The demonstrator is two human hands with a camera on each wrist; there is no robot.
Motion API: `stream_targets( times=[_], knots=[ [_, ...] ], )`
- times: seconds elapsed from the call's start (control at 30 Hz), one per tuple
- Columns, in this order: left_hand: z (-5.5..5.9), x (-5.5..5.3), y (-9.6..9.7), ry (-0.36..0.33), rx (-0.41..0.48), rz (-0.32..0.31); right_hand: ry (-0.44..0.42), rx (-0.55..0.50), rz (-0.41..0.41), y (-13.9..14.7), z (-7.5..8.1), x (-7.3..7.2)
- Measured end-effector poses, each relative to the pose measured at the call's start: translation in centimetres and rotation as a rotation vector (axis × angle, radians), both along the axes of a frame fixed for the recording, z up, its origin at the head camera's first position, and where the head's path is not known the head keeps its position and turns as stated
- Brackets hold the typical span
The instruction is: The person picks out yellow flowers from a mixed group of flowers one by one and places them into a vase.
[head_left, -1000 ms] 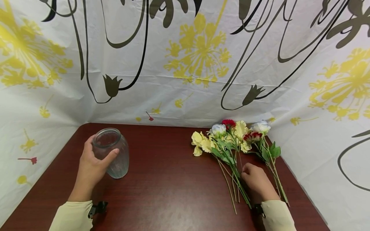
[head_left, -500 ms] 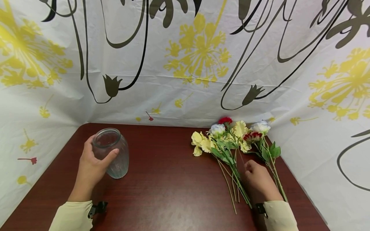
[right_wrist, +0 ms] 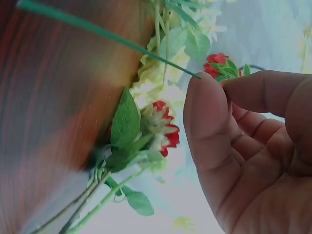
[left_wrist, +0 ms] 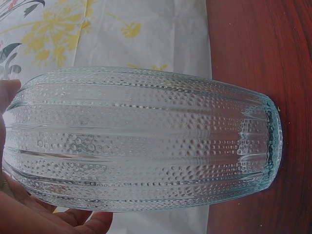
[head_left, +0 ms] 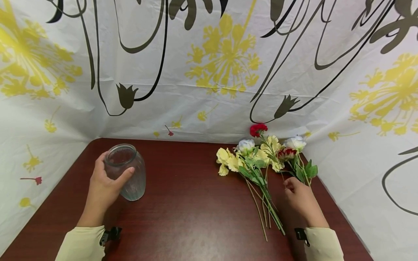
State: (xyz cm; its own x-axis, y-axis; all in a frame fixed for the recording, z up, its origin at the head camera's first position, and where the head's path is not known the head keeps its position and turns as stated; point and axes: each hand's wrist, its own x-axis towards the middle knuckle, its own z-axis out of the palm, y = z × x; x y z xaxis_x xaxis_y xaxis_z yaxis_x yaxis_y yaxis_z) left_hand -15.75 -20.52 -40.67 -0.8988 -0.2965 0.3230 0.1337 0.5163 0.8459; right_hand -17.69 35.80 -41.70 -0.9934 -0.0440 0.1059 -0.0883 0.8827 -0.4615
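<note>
My left hand point(head_left: 105, 188) grips a clear ribbed glass vase point(head_left: 136, 179) near its neck, thumb across the front. In the left wrist view the textured glass point(left_wrist: 146, 141) fills most of the picture, its base near the tabletop. My right hand point(head_left: 303, 201) pinches a thin green stem point(right_wrist: 107, 35) between thumb and finger. This stem belongs to a red carnation-like flower point(head_left: 258, 129), whose head stands above the other blooms at the table's back edge. Beside that hand lie pale yellow flowers point(head_left: 225, 157) and a bluish-white flower point(head_left: 246, 145), their stems toward me.
At the far right lie a white flower point(head_left: 295, 143) and a dark red flower point(head_left: 286, 153) with green leaves point(head_left: 311, 170). The brown wooden table point(head_left: 196, 203) meets a printed white cloth point(head_left: 176, 79) at the back and sides.
My right hand has moved right and slightly away from me, and the red flower has risen above the bunch. The left hand and the vase have stayed put.
</note>
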Motion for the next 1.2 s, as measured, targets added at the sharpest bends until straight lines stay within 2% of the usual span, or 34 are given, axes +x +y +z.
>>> stream_targets(
  times=[0.17, 0.4, 0.63, 0.87, 1.1, 1.2],
  knots=[
    [0.1, 0.0, 0.0, 0.000, 0.003, 0.000, 0.035, 0.004, -0.023, 1.1, 0.5, 0.1],
    [0.1, 0.0, -0.1, 0.006, 0.002, -0.003, 0.085, 0.042, -0.098, 3.8, 0.8, 0.6],
    [0.1, 0.0, 0.0, 0.007, 0.005, 0.003, 0.227, 0.082, -0.206, 6.5, 0.9, 1.3],
    [0.1, 0.0, -0.1, 0.004, 0.007, 0.007, 0.197, 0.074, -0.288, 8.2, 0.4, 1.3],
    [0.1, 0.0, 0.0, 0.002, 0.006, 0.004, 0.246, 0.090, -0.332, 8.7, -0.9, 1.4],
    [0.0, -0.1, 0.0, 0.011, 0.006, 0.004, 0.206, 0.096, -0.349, 9.0, -1.3, 1.3]
  ],
)
